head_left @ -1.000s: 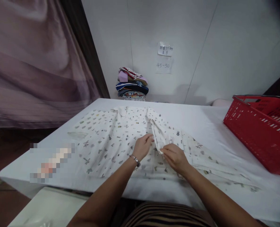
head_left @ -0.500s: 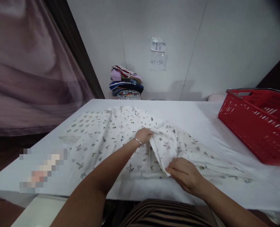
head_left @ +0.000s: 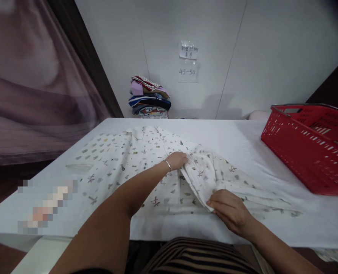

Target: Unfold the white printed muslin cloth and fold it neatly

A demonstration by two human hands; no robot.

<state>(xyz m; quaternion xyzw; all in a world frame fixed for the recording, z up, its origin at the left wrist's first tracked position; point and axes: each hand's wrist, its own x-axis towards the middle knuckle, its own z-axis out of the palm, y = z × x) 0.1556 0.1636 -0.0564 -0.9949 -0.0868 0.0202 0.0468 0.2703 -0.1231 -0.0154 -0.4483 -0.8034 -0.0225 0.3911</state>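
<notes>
White printed cloth (head_left: 201,173) lies rumpled over the table (head_left: 222,133). The left hand (head_left: 176,161) is pinched on a raised edge; the right hand (head_left: 230,211) clamps that edge nearer the table's front. Uneven tension between them could skew it; a slack pinch could drop it.

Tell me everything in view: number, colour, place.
table: one, white-covered, centre
printed cloth: one, patterned white, on table
basket: one, red, right
wall: one, grey, behind
paper notes: two, white, on wall
fabric stack: one, multicoloured, by wall
rounded item: one, pinkish, beyond table
curtain: one, mauve, left
pixelated patch: one, mixed, left
low surface: one, white, lower left
bracelet: one, silver, left wrist
striped top: one, black/tan, bottom
left hand: one, bare, holding cloth
right hand: one, bare, pinching cloth
</notes>
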